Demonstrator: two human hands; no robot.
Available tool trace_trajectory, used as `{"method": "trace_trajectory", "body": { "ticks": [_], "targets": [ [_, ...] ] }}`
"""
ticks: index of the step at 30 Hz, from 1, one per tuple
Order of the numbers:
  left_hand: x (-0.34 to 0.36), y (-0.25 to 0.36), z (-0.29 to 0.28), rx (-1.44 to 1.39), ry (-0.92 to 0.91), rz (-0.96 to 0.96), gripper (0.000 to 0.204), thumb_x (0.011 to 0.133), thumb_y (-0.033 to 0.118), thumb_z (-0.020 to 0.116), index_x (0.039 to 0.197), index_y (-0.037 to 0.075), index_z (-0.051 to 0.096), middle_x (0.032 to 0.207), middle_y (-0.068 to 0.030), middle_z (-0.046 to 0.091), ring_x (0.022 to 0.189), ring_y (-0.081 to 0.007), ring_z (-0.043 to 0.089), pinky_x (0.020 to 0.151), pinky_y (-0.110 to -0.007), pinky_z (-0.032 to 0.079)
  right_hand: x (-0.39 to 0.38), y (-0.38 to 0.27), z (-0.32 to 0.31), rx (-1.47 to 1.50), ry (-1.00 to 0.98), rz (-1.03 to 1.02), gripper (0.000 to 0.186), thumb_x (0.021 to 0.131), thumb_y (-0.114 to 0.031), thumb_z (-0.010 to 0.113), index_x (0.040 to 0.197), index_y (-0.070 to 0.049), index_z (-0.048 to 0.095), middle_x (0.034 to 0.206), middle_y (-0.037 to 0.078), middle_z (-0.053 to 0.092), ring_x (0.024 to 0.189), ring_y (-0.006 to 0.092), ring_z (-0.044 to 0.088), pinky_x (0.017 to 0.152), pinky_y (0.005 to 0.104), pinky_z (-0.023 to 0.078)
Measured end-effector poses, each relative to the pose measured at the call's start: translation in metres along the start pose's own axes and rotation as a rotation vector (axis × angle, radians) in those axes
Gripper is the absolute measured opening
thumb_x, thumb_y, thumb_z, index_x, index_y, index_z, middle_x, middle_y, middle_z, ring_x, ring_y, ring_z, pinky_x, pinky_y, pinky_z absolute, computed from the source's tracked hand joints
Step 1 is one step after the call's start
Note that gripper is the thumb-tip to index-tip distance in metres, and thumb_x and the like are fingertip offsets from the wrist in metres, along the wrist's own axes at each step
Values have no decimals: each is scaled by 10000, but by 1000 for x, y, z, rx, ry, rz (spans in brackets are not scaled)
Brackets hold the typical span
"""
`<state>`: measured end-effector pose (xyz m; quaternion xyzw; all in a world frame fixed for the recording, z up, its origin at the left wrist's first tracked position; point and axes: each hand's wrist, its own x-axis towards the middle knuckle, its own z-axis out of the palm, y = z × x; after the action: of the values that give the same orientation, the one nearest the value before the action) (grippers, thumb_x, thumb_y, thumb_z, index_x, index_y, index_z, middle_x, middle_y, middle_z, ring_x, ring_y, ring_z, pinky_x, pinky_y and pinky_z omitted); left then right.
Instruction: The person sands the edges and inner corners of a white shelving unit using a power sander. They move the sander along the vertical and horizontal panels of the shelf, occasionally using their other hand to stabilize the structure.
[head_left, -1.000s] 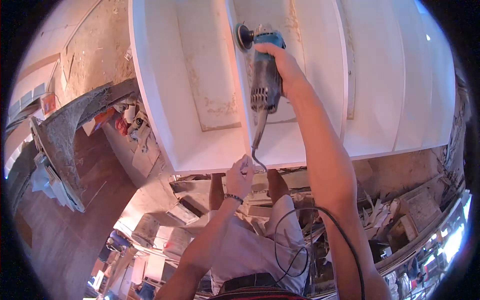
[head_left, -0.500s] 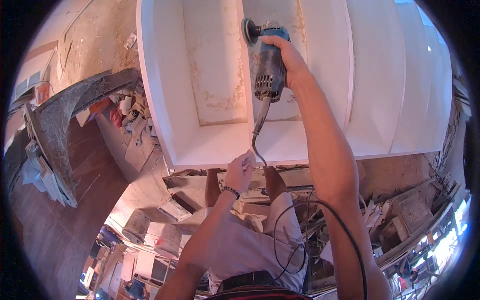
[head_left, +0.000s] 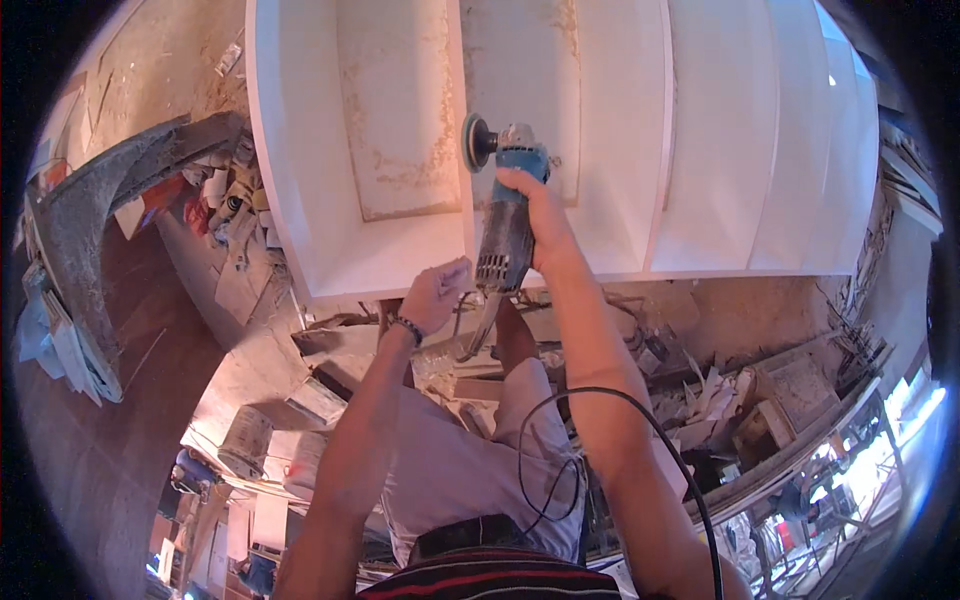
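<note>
The right hand wraps firmly around the body of a blue-and-black disc sander, whose round pad is at the edge of a divider in a white shelving unit. The left hand, fingers curled together, is just beside the sander near the unit's near edge; whether it pinches anything cannot be told.

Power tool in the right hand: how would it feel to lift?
The power tool likely feels heavy, given its thick body. Its side-mounted disc may make it tip; the looped black cord looks floppy.
</note>
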<state>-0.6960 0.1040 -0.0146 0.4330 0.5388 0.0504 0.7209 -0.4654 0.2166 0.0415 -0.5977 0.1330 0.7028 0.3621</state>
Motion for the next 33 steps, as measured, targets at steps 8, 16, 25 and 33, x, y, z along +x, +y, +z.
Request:
{"method": "trace_trajectory", "body": {
  "ticks": [8, 16, 25, 33],
  "targets": [
    [5, -3, 2, -16, -2, 84, 570, 872, -141, 521, 1436, -74, 559, 1393, -202, 660, 1340, -245, 605, 1160, -343, 455, -42, 62, -39, -13, 76, 16, 324, 883, -304, 767, 1030, -45, 639, 818, 96, 691, 651, 210, 681, 591, 360, 578],
    [-9, 15, 16, 344, 136, 40, 477, 902, 61, 658, 1375, 8, 631, 1372, -153, 679, 1272, -307, 643, 1116, -415, 476, -83, 82, -77, 12, 144, 37, 315, 860, -282, 792, 1068, -87, 660, 858, 56, 686, 678, 200, 673, 622, 355, 565],
    [-96, -41, -111, 1139, 384, 89, 451, 910, 237, 701, 1352, 198, 620, 1367, -28, 625, 1232, -256, 634, 1133, -563, 377, -181, 25, -99, -398, 221, -20, 367, 854, -328, 801, 1077, -74, 658, 853, 9, 671, 718, 139, 663, 666, 321, 551],
    [-125, -61, -179, 1044, 333, 72, 462, 899, 165, 701, 1346, 166, 585, 1299, -42, 614, 1198, -273, 635, 1104, -585, 319, -190, 90, -11, -819, 93, -132, 612, 785, -184, 821, 1317, -6, 577, 1155, 76, 633, 1040, 219, 642, 923, 368, 540]
  ]
}}
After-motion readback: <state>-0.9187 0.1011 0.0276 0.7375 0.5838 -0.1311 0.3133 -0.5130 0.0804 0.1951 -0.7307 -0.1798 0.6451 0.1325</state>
